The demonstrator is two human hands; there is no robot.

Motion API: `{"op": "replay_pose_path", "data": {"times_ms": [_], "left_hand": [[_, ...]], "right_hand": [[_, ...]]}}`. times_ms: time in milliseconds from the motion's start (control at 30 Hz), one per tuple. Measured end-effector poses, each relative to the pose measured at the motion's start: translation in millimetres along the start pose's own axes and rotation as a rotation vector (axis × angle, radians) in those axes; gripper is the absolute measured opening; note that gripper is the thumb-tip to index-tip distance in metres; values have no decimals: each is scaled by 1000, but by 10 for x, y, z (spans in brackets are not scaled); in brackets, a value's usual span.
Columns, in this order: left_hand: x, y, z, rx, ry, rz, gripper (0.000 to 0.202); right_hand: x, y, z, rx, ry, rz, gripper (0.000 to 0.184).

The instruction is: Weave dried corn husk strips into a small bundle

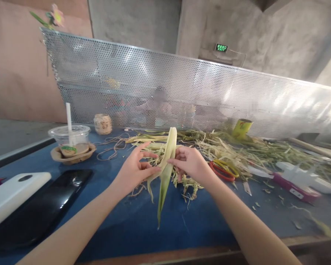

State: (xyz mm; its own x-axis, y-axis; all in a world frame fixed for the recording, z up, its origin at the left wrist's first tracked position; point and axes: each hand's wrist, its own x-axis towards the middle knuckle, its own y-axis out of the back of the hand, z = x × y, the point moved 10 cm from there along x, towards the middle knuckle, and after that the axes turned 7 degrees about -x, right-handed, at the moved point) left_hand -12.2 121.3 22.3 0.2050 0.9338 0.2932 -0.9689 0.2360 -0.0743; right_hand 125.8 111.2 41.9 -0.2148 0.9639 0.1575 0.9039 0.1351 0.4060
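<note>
I hold a long pale green corn husk leaf (pixel 167 162) upright above the blue table (pixel 182 224). My left hand (pixel 135 169) pinches its left edge with thumb and fingers. My right hand (pixel 190 162) is closed on its right edge, fingers curled. The leaf's pointed end hangs down toward the table between my forearms. Shredded husk strips (pixel 187 184) lie under my hands.
A heap of husks (pixel 237 147) spreads to the right, with red and yellow scissors (pixel 223 170) and a pink-and-white tool (pixel 295 182). At left stand a plastic cup with a straw (pixel 70 140), a black phone (pixel 44 206), a white box (pixel 11 195). A perforated metal screen (pixel 182 88) stands behind.
</note>
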Motion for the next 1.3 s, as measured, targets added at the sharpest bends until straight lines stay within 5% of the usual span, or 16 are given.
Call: {"op": "replay_pose_path", "data": {"times_ms": [167,467,567,667,800,933,1300], "left_hand": [[25,105,94,-136,26,84,78],[91,320,126,-467,34,217,52],[100,321,80,-500,57,230,46],[90,259,5,-503,133,209,43],[74,168,-46,-579,172,158,41],[80,143,-54,-620,144,151,43],[36,297,-9,-772,77,374,30]], "right_hand": [[9,77,53,-5,-42,-24,8],[153,808,271,-8,-58,318,13],[176,900,279,105,-40,334,11],[189,664,219,209,-21,175,14],[135,-32,128,394,-3,-180,12],[57,-517,112,427,14,-358,8],[28,-554,182,633,-111,-414,13]]}}
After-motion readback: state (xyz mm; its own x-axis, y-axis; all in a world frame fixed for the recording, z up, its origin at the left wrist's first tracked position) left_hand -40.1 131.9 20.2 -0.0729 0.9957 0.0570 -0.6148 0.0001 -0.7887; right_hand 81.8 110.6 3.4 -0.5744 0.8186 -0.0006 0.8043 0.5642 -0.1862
